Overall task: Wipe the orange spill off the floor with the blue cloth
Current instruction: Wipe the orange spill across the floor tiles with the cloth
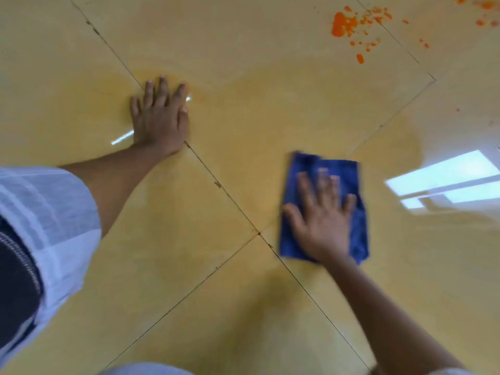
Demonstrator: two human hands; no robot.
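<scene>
Yellow glossy tiles make the floor (243, 77), with thin dark joints crossing it and a bright reflection of a window at the right side. No writing or label can be read anywhere. A white sleeve (48, 212) covers the left upper arm at the left edge. The blue cloth (351, 234) lies flat on the floor, right of where the joints cross. The right hand (322, 215) presses on it with straight, spread fingers, a little blurred. The left hand (159, 117) rests flat on the tiles, fingers straight and close together, holding nothing. The orange spill (343, 24) sits far at the top right, well apart from the cloth.
</scene>
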